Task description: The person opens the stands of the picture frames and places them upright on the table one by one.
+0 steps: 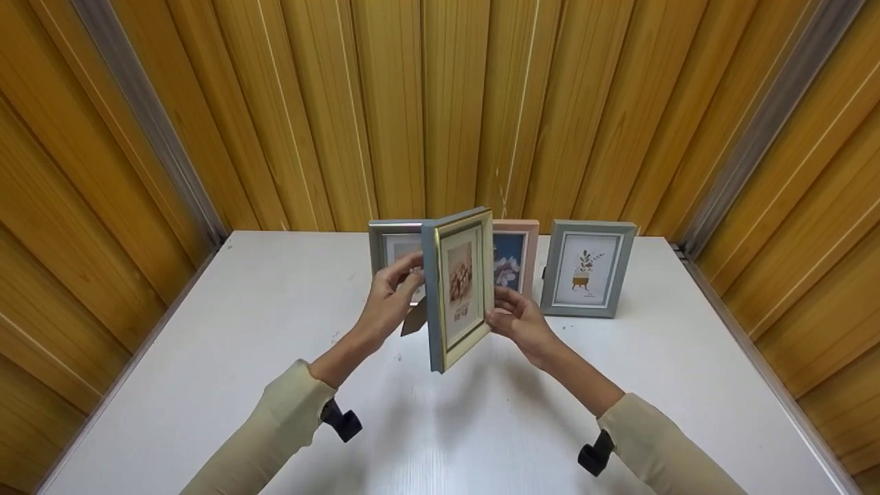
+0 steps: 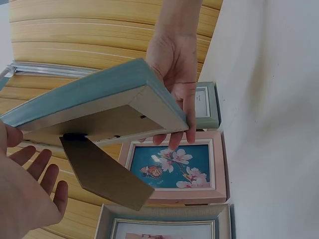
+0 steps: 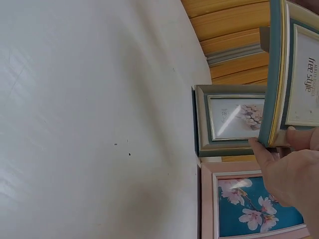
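A picture frame [image 1: 459, 282] with blue-green sides and a cream, gold-lined front is held upright above the white table, turned at an angle. At its left edge my left hand [image 1: 383, 308] holds it, thumb on the side, other fingers spread behind. My right hand [image 1: 528, 328] pinches the opposite edge near the lower corner, thumb in front and fingers behind. From the frame's back a brown stand leg [image 2: 102, 172] sticks out, swung away from the backing. The held frame partly covers a grey-beige frame [image 1: 376, 254] and a pink frame [image 1: 529, 265] behind it.
To the right of the pink frame stands a grey-green frame [image 1: 622, 271] with a potted-plant print. These standing frames line the rear of the white table [image 1: 275, 330], close to a yellow wood-look wall [image 1: 447, 103]. Similar panels rise on both sides.
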Tool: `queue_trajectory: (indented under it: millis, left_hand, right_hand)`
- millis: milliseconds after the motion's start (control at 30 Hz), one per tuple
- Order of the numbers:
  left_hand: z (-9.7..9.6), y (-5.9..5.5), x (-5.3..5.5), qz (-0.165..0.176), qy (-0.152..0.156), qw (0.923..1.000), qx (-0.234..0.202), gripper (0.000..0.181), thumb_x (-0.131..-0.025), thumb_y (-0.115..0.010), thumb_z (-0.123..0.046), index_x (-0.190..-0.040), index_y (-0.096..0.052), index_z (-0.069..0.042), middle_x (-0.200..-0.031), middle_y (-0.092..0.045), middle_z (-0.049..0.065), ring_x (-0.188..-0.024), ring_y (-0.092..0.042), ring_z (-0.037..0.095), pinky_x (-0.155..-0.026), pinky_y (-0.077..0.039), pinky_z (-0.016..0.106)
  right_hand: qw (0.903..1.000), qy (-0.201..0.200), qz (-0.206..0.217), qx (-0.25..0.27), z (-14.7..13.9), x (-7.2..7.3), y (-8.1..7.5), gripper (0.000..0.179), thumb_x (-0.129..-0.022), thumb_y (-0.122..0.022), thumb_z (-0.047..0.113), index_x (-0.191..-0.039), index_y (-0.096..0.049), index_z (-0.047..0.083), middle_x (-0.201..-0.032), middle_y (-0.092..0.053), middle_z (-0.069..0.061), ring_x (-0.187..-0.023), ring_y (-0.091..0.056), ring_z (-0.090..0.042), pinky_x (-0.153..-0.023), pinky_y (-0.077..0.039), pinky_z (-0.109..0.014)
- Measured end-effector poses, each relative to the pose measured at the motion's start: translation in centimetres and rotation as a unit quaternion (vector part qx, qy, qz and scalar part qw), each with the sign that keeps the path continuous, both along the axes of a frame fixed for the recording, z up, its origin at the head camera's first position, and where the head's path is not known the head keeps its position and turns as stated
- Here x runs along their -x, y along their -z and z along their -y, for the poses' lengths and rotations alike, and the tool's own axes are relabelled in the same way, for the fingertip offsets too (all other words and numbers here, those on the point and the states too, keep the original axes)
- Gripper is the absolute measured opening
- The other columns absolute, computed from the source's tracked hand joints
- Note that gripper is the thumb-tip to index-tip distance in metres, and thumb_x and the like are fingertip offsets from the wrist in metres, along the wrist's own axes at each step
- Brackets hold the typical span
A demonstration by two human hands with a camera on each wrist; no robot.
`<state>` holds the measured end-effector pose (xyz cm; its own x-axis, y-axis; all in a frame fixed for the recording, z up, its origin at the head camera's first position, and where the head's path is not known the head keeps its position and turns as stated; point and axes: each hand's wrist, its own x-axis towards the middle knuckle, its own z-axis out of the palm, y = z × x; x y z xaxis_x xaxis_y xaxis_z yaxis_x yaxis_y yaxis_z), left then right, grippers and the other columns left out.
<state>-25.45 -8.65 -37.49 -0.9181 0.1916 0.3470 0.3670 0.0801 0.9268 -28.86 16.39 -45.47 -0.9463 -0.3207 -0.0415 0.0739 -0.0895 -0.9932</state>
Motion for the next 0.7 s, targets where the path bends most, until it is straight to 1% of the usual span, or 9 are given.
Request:
queue_trajectory:
  millis: [100,233,333,433,567,700]
  left_hand:
    - [0.08,-0.08,-0.08,0.004,-0.008,0.9999,-0.011,0.039,-0.106,-0.044,-0.010,-0.143,-0.057,-0.005,-0.137,-0.063,0.015,-0.128,-0.055,0.029,-0.118,-0.038,0.054]
    - [0.20,-0.05,-0.15,0.013,-0.010,0.9995,-0.028,0.038,-0.108,-0.044,-0.012,-0.144,-0.056,-0.004,-0.139,-0.062,0.016,-0.129,-0.056,0.030,-0.118,-0.039,0.054]
    - [0.22,0.00,-0.16,0.021,-0.007,0.9992,-0.032,0.040,-0.108,-0.046,-0.015,-0.146,-0.053,-0.007,-0.141,-0.061,0.014,-0.129,-0.058,0.029,-0.114,-0.045,0.053]
    - [0.24,0.10,-0.08,0.021,-0.015,0.9995,-0.020,0.042,-0.107,-0.052,-0.017,-0.148,-0.052,-0.009,-0.138,-0.062,0.014,-0.122,-0.061,0.026,-0.106,-0.052,0.045]
    - [0.38,0.27,0.09,0.008,-0.041,0.9991,0.003,0.047,-0.103,-0.060,-0.018,-0.148,-0.052,-0.008,-0.130,-0.064,0.015,-0.111,-0.062,0.021,-0.098,-0.054,0.037]
    - [0.75,0.48,0.28,0.001,-0.075,0.9970,0.019,0.049,-0.100,-0.065,-0.017,-0.146,-0.054,-0.005,-0.127,-0.067,0.017,-0.107,-0.066,0.023,-0.094,-0.058,0.038]
  right_hand:
    - [0.9999,0.012,0.003,-0.002,0.20,-0.02,0.06,0.053,-0.100,-0.057,-0.003,-0.149,-0.039,-0.005,-0.122,-0.066,-0.002,-0.104,-0.068,-0.011,-0.092,-0.059,-0.028]
    - [0.9990,0.043,0.012,0.005,0.39,-0.02,0.10,0.052,-0.098,-0.059,-0.004,-0.148,-0.041,-0.003,-0.125,-0.064,-0.006,-0.103,-0.068,-0.011,-0.089,-0.059,-0.027]
    - [0.9977,0.066,0.012,0.012,0.40,0.03,0.13,0.053,-0.097,-0.059,-0.004,-0.147,-0.041,-0.003,-0.126,-0.062,-0.008,-0.101,-0.066,-0.010,-0.086,-0.059,-0.025]
    - [0.9966,0.079,0.009,0.021,0.41,0.08,0.16,0.054,-0.097,-0.059,-0.005,-0.147,-0.040,-0.003,-0.125,-0.060,-0.009,-0.100,-0.066,-0.010,-0.085,-0.058,-0.024]
    - [0.9962,0.083,0.006,0.026,0.40,0.05,0.24,0.054,-0.096,-0.060,-0.006,-0.146,-0.041,-0.004,-0.123,-0.059,-0.009,-0.100,-0.066,-0.010,-0.086,-0.059,-0.024]
    - [0.9964,0.080,0.008,0.029,0.37,-0.06,0.37,0.055,-0.094,-0.062,-0.009,-0.145,-0.042,-0.003,-0.121,-0.061,-0.007,-0.102,-0.067,-0.010,-0.089,-0.059,-0.025]
